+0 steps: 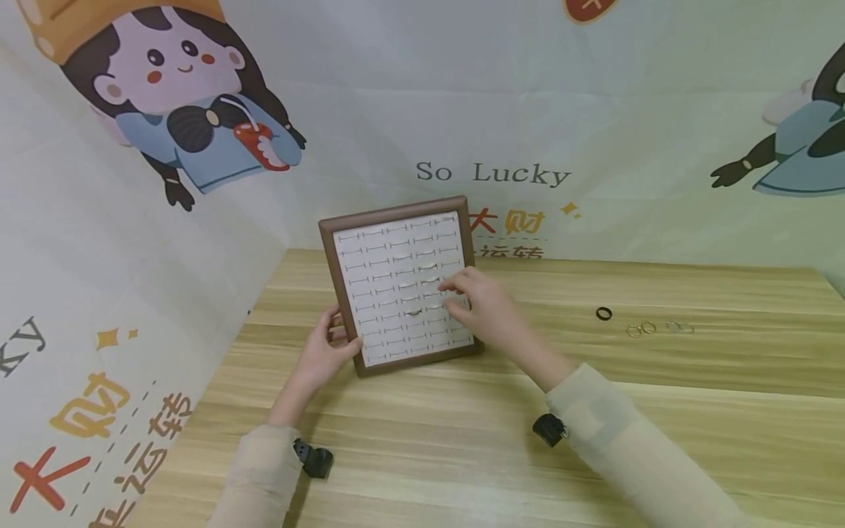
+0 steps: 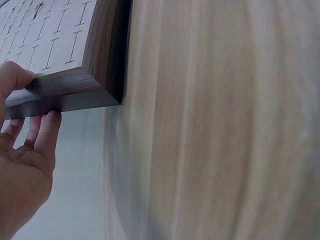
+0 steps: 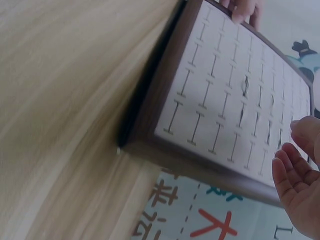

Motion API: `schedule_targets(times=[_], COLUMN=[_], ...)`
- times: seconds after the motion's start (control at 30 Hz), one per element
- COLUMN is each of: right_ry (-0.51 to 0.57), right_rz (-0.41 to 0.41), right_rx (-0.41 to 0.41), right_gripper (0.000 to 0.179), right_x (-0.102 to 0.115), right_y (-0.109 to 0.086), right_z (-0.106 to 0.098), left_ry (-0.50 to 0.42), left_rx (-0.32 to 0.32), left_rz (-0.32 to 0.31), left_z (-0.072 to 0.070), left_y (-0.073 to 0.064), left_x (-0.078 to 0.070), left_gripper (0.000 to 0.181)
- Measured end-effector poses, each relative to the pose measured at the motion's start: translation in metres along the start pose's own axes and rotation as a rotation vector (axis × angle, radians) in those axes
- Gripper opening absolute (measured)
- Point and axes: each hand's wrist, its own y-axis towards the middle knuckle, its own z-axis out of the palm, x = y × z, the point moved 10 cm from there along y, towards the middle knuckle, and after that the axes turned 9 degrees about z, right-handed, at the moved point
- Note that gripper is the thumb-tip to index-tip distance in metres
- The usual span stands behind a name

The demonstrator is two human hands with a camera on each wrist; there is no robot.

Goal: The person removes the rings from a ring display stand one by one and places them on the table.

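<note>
A ring display board with a brown wooden frame stands tilted on the table, its white pad cut with rows of short slots. Several slots in the middle bulge, and a thin metallic ring shows in one of them. My left hand grips the frame's left side, thumb at the front and fingers behind. Over the right part of the pad is my right hand, its thumb and fingers loosely bent and apart. The right wrist view shows nothing between those fingertips.
On the table to the right lie a black ring, gold-coloured rings and silvery rings. Behind the board hangs a printed cloth with cartoon figures and lettering. Each sleeve carries a small black camera.
</note>
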Motion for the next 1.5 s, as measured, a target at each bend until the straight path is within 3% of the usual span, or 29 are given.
schedule_targets(times=[0.3,0.63,1.1,1.5], right_ry=[-0.039,-0.099,-0.121,-0.110], right_rz=[-0.040,-0.019,-0.003,0.032], right_rx=[0.048,0.085,0.060,0.110], right_gripper=[0.022,0.022,0.022,0.020], right_x=[0.010,0.009,0.007,0.006], right_y=[0.001,0.003,0.003,0.007], right_z=[0.020,0.037,0.044,0.055], left_ry=[-0.002,-0.010,-0.006,0.017], left_rx=[-0.003,-0.007,-0.007,-0.016], left_rz=[0.007,0.007,0.001,-0.001], left_z=[0.000,0.000,0.000,-0.001], left_y=[0.001,0.000,-0.001,0.000], left_x=[-0.001,0.000,0.000,0.003], left_gripper=[0.078,0.077,0.078,0.077])
